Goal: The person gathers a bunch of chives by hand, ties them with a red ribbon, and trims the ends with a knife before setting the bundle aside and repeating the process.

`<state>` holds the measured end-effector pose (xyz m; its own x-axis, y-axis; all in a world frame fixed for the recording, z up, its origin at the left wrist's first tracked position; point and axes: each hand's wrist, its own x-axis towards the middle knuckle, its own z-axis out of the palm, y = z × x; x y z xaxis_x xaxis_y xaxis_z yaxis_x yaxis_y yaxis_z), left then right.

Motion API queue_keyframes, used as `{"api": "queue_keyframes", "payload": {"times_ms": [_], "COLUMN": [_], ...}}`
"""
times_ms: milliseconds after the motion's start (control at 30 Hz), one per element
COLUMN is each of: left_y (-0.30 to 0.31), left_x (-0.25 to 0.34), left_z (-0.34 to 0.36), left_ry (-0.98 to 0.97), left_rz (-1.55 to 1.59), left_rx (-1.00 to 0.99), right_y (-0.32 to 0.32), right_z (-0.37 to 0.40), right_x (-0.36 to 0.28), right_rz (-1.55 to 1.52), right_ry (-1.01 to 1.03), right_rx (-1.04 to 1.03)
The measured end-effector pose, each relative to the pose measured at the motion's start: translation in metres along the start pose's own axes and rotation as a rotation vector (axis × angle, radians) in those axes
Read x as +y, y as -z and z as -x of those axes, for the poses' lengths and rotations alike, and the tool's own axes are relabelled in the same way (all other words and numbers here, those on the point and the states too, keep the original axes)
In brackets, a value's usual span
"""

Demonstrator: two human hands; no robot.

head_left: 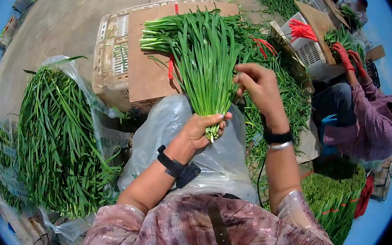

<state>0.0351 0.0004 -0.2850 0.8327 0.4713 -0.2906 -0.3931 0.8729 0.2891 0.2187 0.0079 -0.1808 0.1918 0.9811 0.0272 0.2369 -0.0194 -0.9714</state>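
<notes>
My left hand is wrapped round the white-green stem ends of a bunch of long green leaves, above my plastic-covered lap. The leaves fan out away from me over a brown board. At the bunch's right edge is my right hand, its fingers bent with thumb and forefinger close together; whether a leaf is between them is too small to tell. Another green bundle lies on the board with its pale ends to the left. A red tie hangs by the bunch's left side.
A large heap of greens in clear plastic lies at left. Under the board is a white crate. Loose greens lie at right, near red ties and a co-worker's red-gloved hands. Tied bundles stand lower right.
</notes>
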Motion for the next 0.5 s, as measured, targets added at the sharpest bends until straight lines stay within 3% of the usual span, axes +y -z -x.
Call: {"api": "queue_keyframes", "payload": {"times_ms": [100,300,500], "left_y": [-0.003,-0.007,-0.008], "left_x": [0.000,-0.001,0.000], "left_z": [0.001,0.001,0.002], "left_ry": [0.002,-0.060,-0.105], "left_rz": [-0.047,-0.163,-0.149], "left_rx": [0.051,0.066,0.077], "right_y": [-0.021,-0.040,-0.022], "right_z": [-0.048,-0.123,-0.116], "right_x": [-0.014,0.008,-0.001], "right_rz": [0.103,0.659,0.185], "right_ry": [0.007,0.075,-0.118], "right_rx": [-0.030,0.040,-0.055]}}
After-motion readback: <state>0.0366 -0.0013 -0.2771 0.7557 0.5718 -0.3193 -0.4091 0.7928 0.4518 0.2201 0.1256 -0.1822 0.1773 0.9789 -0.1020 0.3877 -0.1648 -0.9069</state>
